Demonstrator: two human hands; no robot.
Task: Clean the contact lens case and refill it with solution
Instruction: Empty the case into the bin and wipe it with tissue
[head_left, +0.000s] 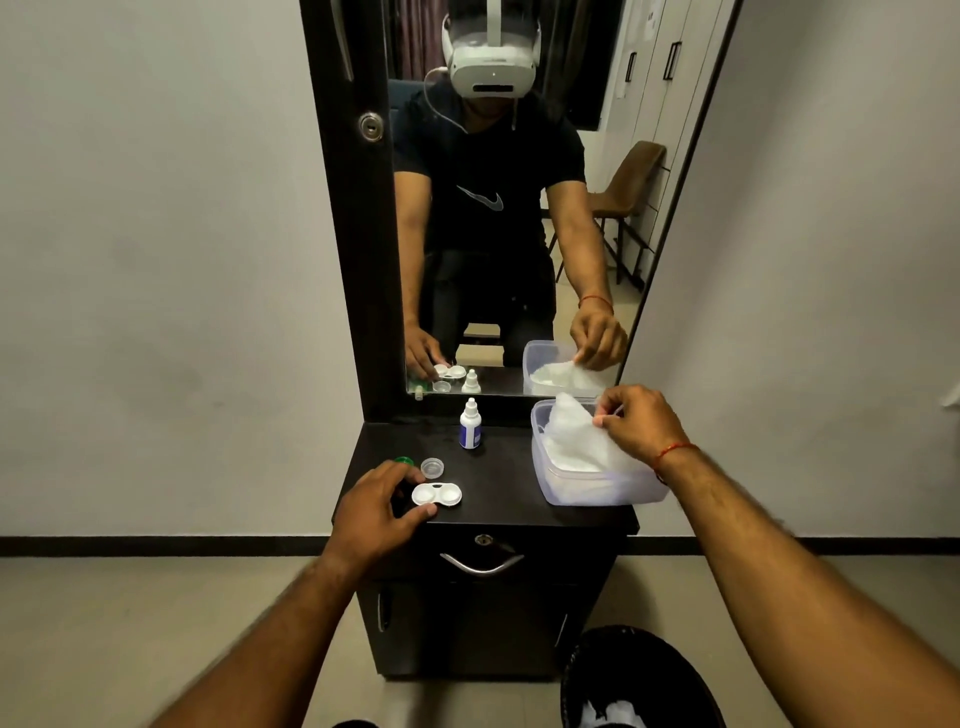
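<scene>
A white two-well contact lens case (437, 494) lies uncapped on the dark cabinet top (498, 467). My left hand (382, 506) rests at the case's left end, thumb touching its edge. A clear cap (431, 467) and a green cap (403, 461) lie just behind it. A small white solution bottle (470, 424) with a blue label stands upright near the mirror. My right hand (641, 423) pinches a white tissue (574, 441) rising out of a clear plastic box (592, 486) at the right.
A tall mirror (509, 208) in a dark frame stands behind the cabinet and reflects the person and the objects. A drawer with a metal handle (482, 564) is below the top. A black bin (639, 680) sits on the floor at lower right.
</scene>
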